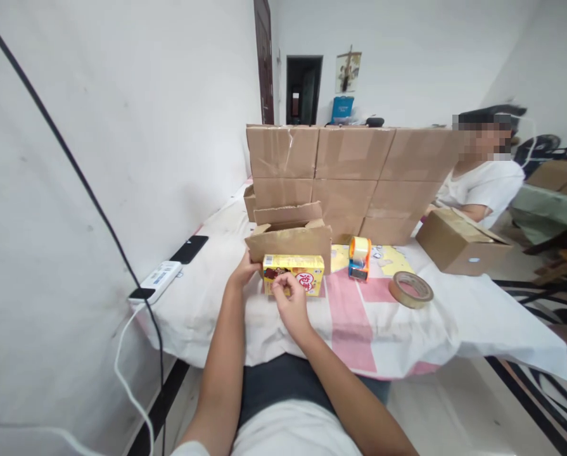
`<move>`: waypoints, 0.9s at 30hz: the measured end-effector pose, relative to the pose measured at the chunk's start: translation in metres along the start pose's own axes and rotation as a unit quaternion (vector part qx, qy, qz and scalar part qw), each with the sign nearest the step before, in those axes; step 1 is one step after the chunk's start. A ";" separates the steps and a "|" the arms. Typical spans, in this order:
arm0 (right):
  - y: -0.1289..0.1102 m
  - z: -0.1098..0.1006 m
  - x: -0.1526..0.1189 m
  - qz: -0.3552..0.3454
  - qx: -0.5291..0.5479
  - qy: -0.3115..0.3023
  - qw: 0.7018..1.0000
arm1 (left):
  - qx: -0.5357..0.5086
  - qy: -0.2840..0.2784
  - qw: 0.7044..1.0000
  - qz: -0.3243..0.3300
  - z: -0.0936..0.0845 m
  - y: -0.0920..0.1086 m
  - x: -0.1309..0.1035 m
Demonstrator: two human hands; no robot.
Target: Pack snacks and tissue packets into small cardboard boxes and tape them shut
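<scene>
A yellow printed packet box (314,285) stands upright in front of an open cardboard box (287,244) whose flaps are raised. My left hand (245,270) is at the left side of the two boxes, its fingers wrapped round the cardboard box's edge and partly hidden behind it. In front of the yellow box's face is my right hand (290,297), closed with thumb and fingertips pinched together. Whether anything small is between those fingertips I cannot make out. To the right stands an orange and blue tape dispenser (359,259) with a roll of clear tape.
Stacked sealed cartons (344,155) form a wall behind the work. A brown tape roll (411,289) and a cardboard carton (461,244) lie to the right. At left are a phone (191,249) and a white power strip (159,278). A person in a white shirt (483,190) sits beyond.
</scene>
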State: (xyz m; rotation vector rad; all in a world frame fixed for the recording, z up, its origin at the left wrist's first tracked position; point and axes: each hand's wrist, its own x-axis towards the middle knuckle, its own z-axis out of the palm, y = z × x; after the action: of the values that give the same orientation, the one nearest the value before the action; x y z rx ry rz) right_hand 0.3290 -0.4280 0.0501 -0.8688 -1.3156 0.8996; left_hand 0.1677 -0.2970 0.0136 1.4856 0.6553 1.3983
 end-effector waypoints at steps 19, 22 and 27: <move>-0.051 -0.074 0.028 -0.133 -0.558 -0.203 0.793 | 0.166 0.058 0.979 0.100 0.021 0.041 0.006; -0.060 -0.070 0.029 -0.128 -0.591 -0.241 0.759 | 0.231 0.025 0.965 0.122 0.027 0.058 0.013; -0.096 -0.100 0.029 -0.138 -0.453 -0.309 0.825 | 0.204 -0.033 0.972 0.111 0.033 0.054 0.012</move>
State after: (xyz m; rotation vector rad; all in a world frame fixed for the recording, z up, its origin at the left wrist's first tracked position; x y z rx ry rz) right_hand 0.4352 -0.4430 0.1428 -1.0833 -2.4688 0.2645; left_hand 0.1894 -0.3174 0.0705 1.9720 0.7869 1.4292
